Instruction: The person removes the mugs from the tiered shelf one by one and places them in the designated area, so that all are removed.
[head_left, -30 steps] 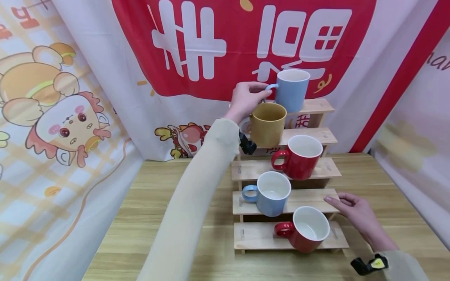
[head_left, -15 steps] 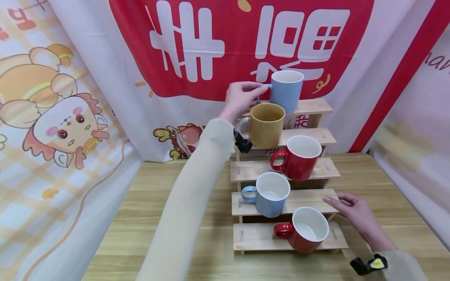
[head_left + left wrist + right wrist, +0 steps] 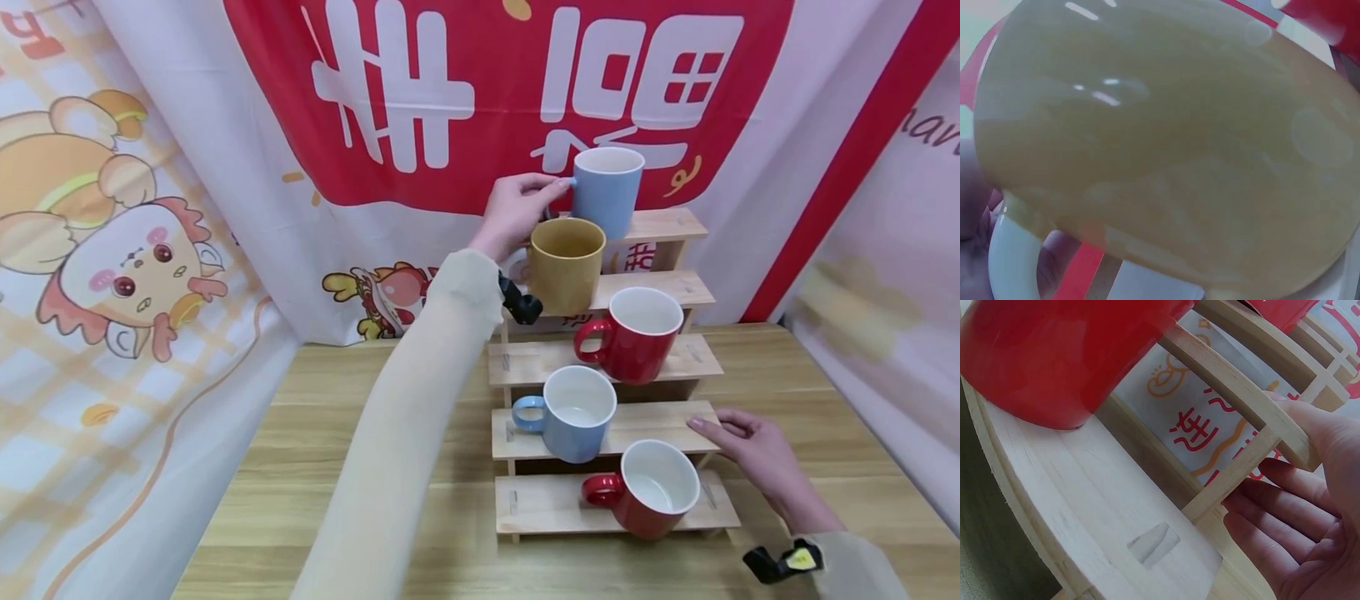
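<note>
Seeing red mug [image 3: 648, 507] nearest, on bottom shelf [image 3: 543, 508]. Next back: gripping end of second shelf [image 3: 648, 430] with right hand [image 3: 761, 454], thumb [image 3: 714, 433] on top, fingers [image 3: 1285, 509] underneath; light blue mug [image 3: 577, 429] on same board, left of hand. Other red mug [image 3: 637, 348] on third shelf [image 3: 528, 368]. Yellow mug [image 3: 566, 277] on fourth shelf [image 3: 682, 289]. Farther up: pinching top blue mug [image 3: 609, 200] by handle [image 3: 572, 182] with left hand [image 3: 521, 208], mug upright at top shelf [image 3: 675, 223], contact with board unclear. Printed cloth [image 3: 502, 154] behind all.
</note>
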A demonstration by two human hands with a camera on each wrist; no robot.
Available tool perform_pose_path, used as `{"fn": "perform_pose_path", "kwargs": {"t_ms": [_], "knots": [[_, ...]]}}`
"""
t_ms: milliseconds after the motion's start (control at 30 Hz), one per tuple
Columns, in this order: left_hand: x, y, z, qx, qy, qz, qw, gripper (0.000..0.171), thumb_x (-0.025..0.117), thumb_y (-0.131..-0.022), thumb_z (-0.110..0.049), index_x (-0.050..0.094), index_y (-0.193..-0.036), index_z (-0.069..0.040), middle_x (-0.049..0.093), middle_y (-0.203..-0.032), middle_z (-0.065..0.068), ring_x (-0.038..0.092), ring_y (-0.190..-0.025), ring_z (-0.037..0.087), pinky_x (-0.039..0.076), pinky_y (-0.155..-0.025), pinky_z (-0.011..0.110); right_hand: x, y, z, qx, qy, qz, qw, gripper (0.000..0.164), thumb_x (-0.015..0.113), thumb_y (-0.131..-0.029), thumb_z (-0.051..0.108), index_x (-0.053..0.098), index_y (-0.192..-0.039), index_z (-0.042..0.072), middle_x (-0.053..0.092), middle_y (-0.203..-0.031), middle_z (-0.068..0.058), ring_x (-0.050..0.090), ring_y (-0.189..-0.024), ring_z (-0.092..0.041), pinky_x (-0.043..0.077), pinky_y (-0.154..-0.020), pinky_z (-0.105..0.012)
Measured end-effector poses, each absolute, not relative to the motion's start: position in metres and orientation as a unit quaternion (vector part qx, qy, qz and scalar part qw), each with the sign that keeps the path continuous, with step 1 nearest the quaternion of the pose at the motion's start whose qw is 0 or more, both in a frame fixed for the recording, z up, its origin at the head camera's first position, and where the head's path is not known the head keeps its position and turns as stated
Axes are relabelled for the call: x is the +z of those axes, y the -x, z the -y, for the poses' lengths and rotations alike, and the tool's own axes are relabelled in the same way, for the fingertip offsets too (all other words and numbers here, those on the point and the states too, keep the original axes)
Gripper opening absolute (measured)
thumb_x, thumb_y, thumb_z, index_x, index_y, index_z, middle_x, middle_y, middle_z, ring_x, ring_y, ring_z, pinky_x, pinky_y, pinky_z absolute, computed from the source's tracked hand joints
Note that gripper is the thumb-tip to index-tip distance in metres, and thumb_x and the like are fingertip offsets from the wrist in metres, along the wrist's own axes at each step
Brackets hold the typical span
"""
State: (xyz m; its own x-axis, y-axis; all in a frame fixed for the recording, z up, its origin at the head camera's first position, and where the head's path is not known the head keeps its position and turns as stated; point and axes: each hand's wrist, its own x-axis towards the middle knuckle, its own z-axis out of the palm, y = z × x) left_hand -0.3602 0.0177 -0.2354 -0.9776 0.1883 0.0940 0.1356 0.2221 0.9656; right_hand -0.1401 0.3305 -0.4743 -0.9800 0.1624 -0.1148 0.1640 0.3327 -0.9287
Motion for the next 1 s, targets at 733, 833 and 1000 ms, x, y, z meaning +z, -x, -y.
{"fn": "perform_pose_path", "kwargs": {"t_ms": [733, 833, 1000], "knots": [[-0.213, 0.338, 0.068, 0.673, -0.144, -0.718, -0.106, 0.035, 0.078, -0.090, -0.033, 0.074, -0.120, -0.014, 0.073, -0.117, 0.003, 0.070, -0.106, 0.024, 0.061, -0.084, 0.033, -0.472, 0.141, -0.329, -0.570, -0.100, -0.816, 0.006, 0.038, 0.076, -0.094, 0.039, 0.066, -0.108, 0.006, 0.067, -0.094, 0.013, 0.060, -0.088, 0.001, 0.057, -0.075, -0.020], [-0.214, 0.327, 0.090, 0.674, -0.136, -0.714, -0.131, 0.038, 0.079, -0.089, -0.035, 0.075, -0.120, -0.014, 0.073, -0.118, 0.002, 0.070, -0.107, 0.023, 0.061, -0.085, 0.033, -0.472, 0.141, -0.328, -0.564, -0.104, -0.819, 0.009, 0.041, 0.076, -0.093, 0.041, 0.065, -0.110, 0.005, 0.066, -0.095, 0.012, 0.060, -0.089, 0.000, 0.058, -0.076, -0.020], [-0.226, 0.314, 0.135, 0.676, -0.116, -0.713, -0.148, 0.040, 0.079, -0.088, -0.035, 0.074, -0.121, -0.014, 0.072, -0.121, 0.005, 0.070, -0.108, 0.026, 0.060, -0.086, 0.035, -0.471, 0.140, -0.326, -0.558, -0.112, -0.822, 0.018, 0.046, 0.076, -0.093, 0.043, 0.063, -0.113, 0.003, 0.064, -0.098, 0.009, 0.059, -0.089, -0.001, 0.058, -0.076, -0.021]]}}
